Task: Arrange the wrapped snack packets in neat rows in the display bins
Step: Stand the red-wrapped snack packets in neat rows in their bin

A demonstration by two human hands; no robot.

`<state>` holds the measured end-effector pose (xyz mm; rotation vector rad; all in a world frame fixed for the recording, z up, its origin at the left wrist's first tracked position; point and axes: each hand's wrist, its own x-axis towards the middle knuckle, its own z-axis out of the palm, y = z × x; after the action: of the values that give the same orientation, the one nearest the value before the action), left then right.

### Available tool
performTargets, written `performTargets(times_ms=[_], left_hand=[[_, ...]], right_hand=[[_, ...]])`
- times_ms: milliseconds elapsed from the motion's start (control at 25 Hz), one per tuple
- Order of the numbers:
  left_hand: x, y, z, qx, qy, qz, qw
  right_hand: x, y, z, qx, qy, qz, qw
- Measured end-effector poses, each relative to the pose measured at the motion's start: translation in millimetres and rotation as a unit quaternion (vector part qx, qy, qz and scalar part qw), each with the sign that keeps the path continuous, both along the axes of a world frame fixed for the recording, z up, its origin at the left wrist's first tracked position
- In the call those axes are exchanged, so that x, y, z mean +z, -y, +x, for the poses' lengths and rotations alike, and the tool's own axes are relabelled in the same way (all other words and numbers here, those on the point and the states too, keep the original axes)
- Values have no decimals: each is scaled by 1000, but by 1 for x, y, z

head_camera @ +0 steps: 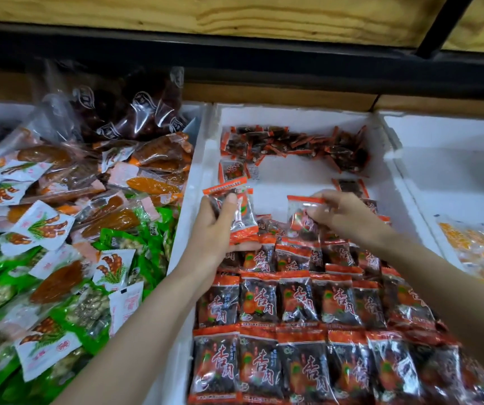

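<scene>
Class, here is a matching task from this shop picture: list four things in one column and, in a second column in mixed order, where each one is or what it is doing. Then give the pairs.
Column one
1. left hand
2. right hand
3. loose red-and-black packets
4. yellow packets

Column two
A. lying in the right bin
B. grips a small stack of packets
C. pinches a single packet
D. heaped at the back of the middle bin

Pairs: 1-B, 2-C, 3-D, 4-A.

Head view, close, downward over bins (293, 118)
</scene>
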<state>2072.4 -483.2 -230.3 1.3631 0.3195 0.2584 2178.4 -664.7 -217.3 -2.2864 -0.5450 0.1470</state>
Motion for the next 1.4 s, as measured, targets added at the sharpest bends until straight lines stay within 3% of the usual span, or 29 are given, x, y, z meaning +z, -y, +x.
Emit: performTargets(times_ms=[160, 280, 360, 440, 520, 640, 760, 840, 960, 1120, 1240, 1320, 1400], left_hand=[[2, 1, 0, -11, -8, 1, 1000], [0, 9, 1, -20, -11, 12, 1000], [-2, 15, 4, -31, -24, 35, 999], [-1, 23, 8, -61, -28, 56, 996], [1, 33, 14, -103, -25, 61, 993], [3, 49, 27, -142, -38, 116, 982], [2, 54, 44, -102, -53, 212, 971], [1, 54, 53, -77, -48, 238, 967], [-1, 56, 62, -93, -17, 224, 970], [-3, 62, 77, -126, -31, 267, 955], [-7, 67, 81, -148, -35, 385, 910], [-11, 67, 80, -144, -31, 415, 898], [-13, 65, 80, -116, -27, 403, 907]], right_hand=[[-27, -1, -7, 67, -29, -136, 988], [-31, -1, -8, 80, 43, -196, 976], [-22, -1, -11, 71, 68, -138, 986], [-8, -1, -19, 45, -7, 25, 999], [6, 1, -27, 59, -92, 159, 981], [10, 16, -21, 81, -86, 117, 986], [7, 38, 5, -2, -43, 91, 995], [-1, 53, 22, -19, 46, -37, 998], [-14, 60, 27, 63, 47, -150, 986], [-24, 58, 29, 119, 35, -149, 981], [-25, 63, 29, 139, 9, -135, 981], [-24, 68, 27, 118, 0, -117, 986], [-18, 72, 29, 42, 37, -63, 996]])
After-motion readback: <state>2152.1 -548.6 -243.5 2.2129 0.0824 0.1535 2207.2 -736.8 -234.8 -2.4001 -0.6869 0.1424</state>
